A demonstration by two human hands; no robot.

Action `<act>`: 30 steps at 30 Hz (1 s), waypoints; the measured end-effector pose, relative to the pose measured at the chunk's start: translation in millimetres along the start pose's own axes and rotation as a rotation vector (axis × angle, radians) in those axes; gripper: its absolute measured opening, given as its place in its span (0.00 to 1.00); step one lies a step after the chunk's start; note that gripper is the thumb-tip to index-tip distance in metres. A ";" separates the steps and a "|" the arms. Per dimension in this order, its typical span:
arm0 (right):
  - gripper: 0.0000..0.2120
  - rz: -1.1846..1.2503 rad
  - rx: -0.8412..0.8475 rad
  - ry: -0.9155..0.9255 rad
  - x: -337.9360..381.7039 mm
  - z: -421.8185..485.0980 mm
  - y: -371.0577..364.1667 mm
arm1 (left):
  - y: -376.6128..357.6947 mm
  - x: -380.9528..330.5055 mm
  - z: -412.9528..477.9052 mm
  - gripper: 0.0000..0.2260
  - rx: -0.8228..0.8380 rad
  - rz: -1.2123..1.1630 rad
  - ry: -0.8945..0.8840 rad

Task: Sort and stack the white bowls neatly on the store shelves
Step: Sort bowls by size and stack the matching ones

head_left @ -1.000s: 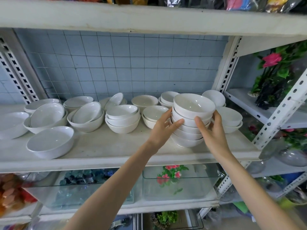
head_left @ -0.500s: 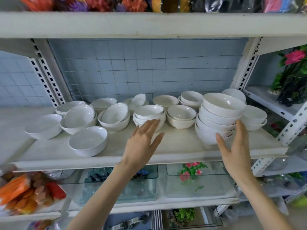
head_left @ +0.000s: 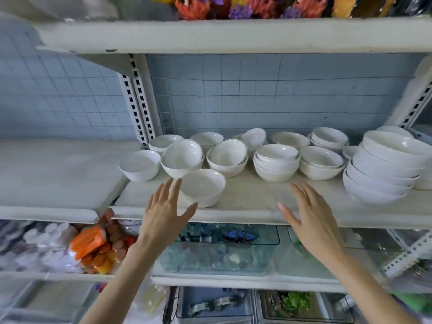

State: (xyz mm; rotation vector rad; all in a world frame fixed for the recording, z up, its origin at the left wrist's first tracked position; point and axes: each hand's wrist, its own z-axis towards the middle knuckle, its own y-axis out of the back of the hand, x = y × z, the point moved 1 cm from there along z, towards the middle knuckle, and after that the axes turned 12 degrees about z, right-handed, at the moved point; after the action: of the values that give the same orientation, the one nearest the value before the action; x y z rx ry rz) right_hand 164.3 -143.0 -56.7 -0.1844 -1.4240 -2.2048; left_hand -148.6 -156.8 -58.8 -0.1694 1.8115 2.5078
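Observation:
Many white bowls stand on the middle shelf (head_left: 252,197). A tall stack of bowls (head_left: 385,169) sits at the right end. A single bowl (head_left: 202,187) stands near the front edge. Behind it are short stacks, one (head_left: 275,163) in the middle, and a lone bowl (head_left: 140,166) at the left. My left hand (head_left: 163,211) is open with fingers spread, just left of the single front bowl, not holding it. My right hand (head_left: 308,216) is open over the shelf's front edge, apart from every bowl.
An upper shelf (head_left: 233,36) with colourful artificial flowers overhangs the bowls. A perforated metal upright (head_left: 138,99) stands left of the bowls, with a bare shelf board (head_left: 53,169) beyond it. Below are glass tanks (head_left: 222,249) and an orange packet (head_left: 93,242).
Both hands let go of the tall stack at the right and moved left. The view swung left, so the stack now sits at the right edge and my left hand is beside the single front bowl.

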 end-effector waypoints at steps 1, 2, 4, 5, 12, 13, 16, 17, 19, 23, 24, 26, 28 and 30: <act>0.31 -0.002 0.019 0.029 9.7 3.5 -4.4 | -1.1 4.7 -0.3 0.43 0.012 -0.008 0.005; 0.31 0.023 0.041 0.042 17.7 7.1 -9.2 | -2.1 8.2 0.0 0.43 0.022 -0.020 0.011; 0.33 0.191 0.144 -0.014 31.5 14.4 -18.9 | -3.2 13.3 2.9 0.44 0.044 -0.049 0.021; 0.34 0.322 0.200 -0.066 36.7 18.7 -24.5 | -3.0 14.8 5.4 0.45 0.047 -0.064 0.018; 0.39 0.772 0.448 -0.186 62.9 52.3 -53.6 | -16.2 20.5 25.6 0.58 0.193 -0.202 -0.050; 0.39 0.803 0.477 -0.179 66.4 57.2 -56.5 | -18.8 19.7 28.6 0.58 0.222 -0.265 -0.070; 0.38 0.921 0.572 -0.136 73.8 70.6 -66.3 | -21.0 16.2 38.3 0.56 0.276 -0.505 -0.101; 0.38 0.953 0.596 -0.121 74.9 74.7 -70.1 | -20.4 14.7 41.7 0.55 0.285 -0.568 -0.096; 0.44 0.995 0.615 -0.133 73.7 81.1 -77.9 | -21.4 13.0 47.9 0.50 0.299 -0.677 -0.073; 0.47 1.049 0.644 -0.133 68.8 89.0 -88.4 | -30.5 16.7 52.3 0.47 0.332 -0.896 -0.019; 0.48 1.067 0.647 -0.139 67.7 90.0 -89.5 | -32.5 18.2 52.4 0.46 0.339 -0.931 -0.010; 0.48 1.092 0.648 -0.151 66.4 91.8 -89.6 | -33.0 19.9 51.7 0.45 0.343 -0.974 0.000; 0.47 1.097 0.645 -0.149 66.6 93.2 -89.4 | -33.3 21.3 51.1 0.43 0.348 -1.010 0.019; 0.47 1.105 0.642 -0.157 67.5 93.9 -88.9 | -33.3 22.1 51.4 0.41 0.358 -1.032 0.032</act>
State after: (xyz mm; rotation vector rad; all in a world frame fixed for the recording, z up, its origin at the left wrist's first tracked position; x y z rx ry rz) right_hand 48.8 -54.1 -62.3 -0.7126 -1.4947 -0.8269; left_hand -170.5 -98.2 -76.7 -0.8597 1.5333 1.4576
